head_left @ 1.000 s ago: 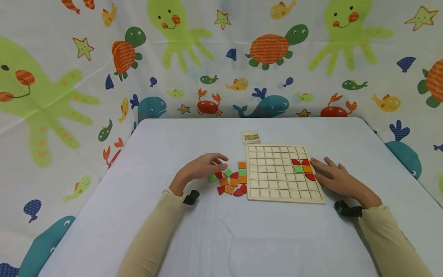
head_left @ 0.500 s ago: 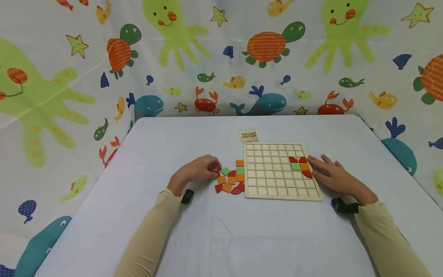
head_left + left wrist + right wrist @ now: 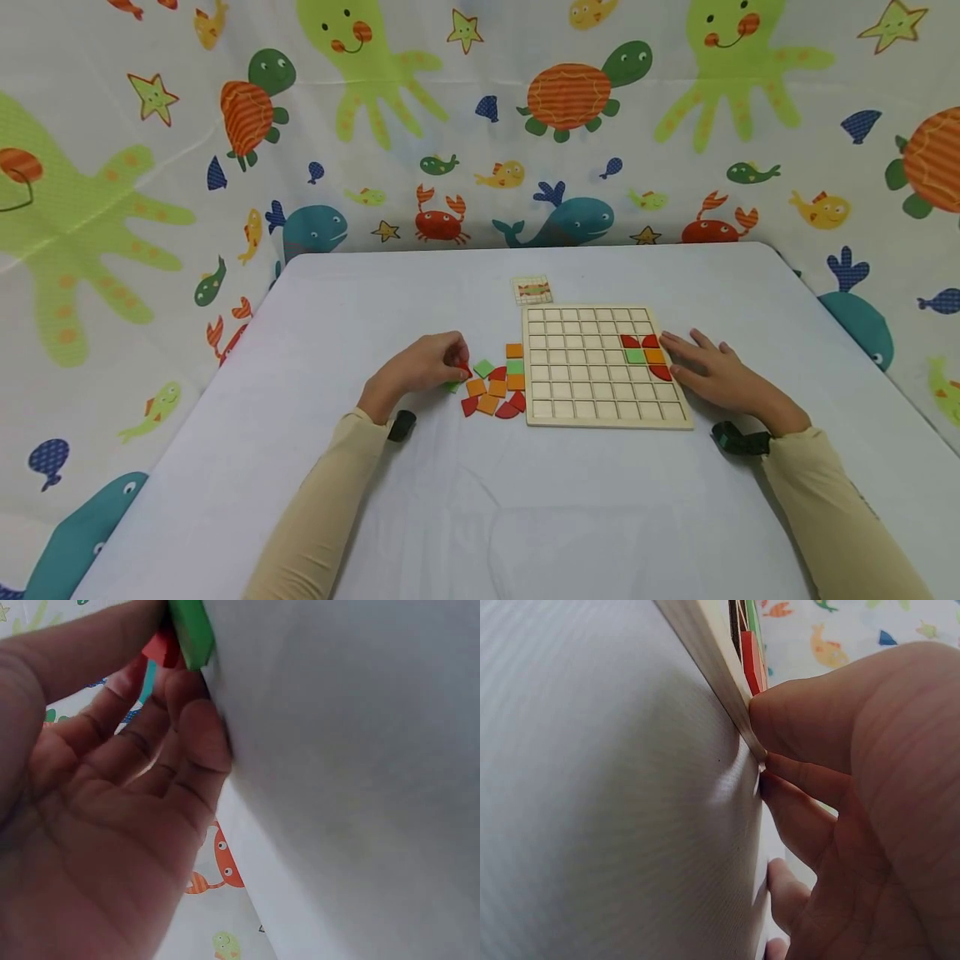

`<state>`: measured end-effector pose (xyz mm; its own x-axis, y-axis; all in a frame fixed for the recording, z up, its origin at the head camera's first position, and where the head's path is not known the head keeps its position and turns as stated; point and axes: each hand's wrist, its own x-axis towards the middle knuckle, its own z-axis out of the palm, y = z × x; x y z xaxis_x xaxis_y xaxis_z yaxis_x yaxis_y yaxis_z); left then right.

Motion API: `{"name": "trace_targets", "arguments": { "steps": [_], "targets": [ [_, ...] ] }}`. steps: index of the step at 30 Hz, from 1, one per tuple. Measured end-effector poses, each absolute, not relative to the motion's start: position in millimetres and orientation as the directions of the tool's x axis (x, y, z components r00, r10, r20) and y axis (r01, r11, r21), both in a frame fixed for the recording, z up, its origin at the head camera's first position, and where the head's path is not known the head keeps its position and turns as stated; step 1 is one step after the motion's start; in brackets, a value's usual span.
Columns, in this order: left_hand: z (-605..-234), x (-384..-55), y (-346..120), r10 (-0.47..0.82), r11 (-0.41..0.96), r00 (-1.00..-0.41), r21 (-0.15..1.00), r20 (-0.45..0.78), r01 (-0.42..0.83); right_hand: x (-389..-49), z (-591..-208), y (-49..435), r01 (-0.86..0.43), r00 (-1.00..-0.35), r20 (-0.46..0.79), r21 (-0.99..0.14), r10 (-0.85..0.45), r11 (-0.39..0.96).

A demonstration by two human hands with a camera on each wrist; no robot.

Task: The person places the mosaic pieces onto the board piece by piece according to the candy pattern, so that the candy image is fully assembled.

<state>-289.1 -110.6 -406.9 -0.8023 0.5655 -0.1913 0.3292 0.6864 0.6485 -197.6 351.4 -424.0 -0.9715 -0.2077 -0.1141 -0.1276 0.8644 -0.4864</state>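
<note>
At the left end of the loose tiles, my left hand point(image 3: 418, 367) pinches a red tile point(image 3: 162, 648) between thumb and fingers. A green tile point(image 3: 193, 634) lies right by those fingertips in the left wrist view. The wooden grid board point(image 3: 573, 354) lies flat to the right of the tiles. In its right-hand cells sit several red quarter-circle tiles, with a green square point(image 3: 634, 357) and an orange square point(image 3: 654, 356). My right hand point(image 3: 712, 375) rests at the board's right edge, its fingers fairly straight and the thumb against the rim.
Several orange, green and red tiles point(image 3: 487, 404) lie loose left of the board, some lined up along its left edge. A small pattern card point(image 3: 532, 290) lies behind the board. A curtain printed with sea animals point(image 3: 450, 100) hangs behind the white table point(image 3: 375, 292).
My left hand has come down to the left end of the tile pile, and its fingers have closed on a red tile. The right hand stays at the board's edge.
</note>
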Motion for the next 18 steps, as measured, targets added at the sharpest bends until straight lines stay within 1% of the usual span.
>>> {"name": "trace_targets", "arguments": {
  "steps": [10,14,18],
  "targets": [
    [-405,-289,-118,0.477,0.655,-0.869,0.712,-0.132,0.252,-199,-427,354,-0.135,-0.969,-0.113,-0.499,-0.219,0.856],
    [-406,-291,-122,0.425,0.619,-0.897,0.762,-0.123,0.188,-198,-426,353,-0.135,-0.969,-0.114,-0.505,-0.221,0.852],
    [-407,-293,-124,0.383,0.554,-0.914,0.825,-0.134,0.111,-198,-426,353,-0.139,-0.969,-0.108,-0.5,-0.221,0.855]
  ]
}}
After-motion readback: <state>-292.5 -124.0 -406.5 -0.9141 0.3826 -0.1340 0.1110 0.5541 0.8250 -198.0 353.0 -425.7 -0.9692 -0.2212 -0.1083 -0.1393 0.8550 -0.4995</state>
